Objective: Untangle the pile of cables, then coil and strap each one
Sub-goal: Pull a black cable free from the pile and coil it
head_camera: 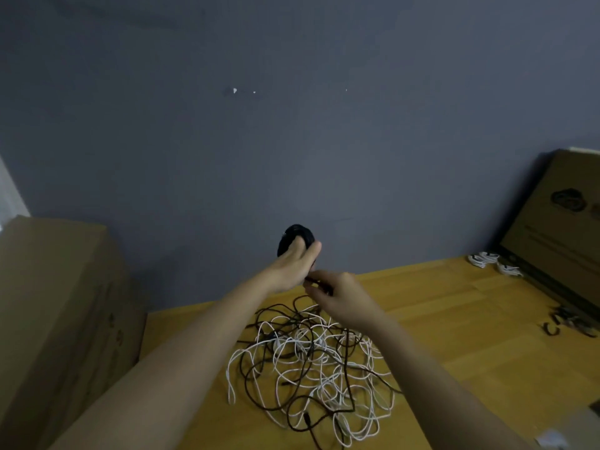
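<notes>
Arms outstretched above the tabletop (454, 319): left hand (293, 266) grips a black coil (293, 237), right hand (337, 293) pinches its loose end

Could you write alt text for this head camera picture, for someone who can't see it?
A person's left hand holds up a coiled black cable while the right hand pinches its loose end, above a tangled pile of black and white cables on a wooden table.

1 head-worn view, forward and down over the wooden table (454, 319), near the hands (311, 277)
</notes>
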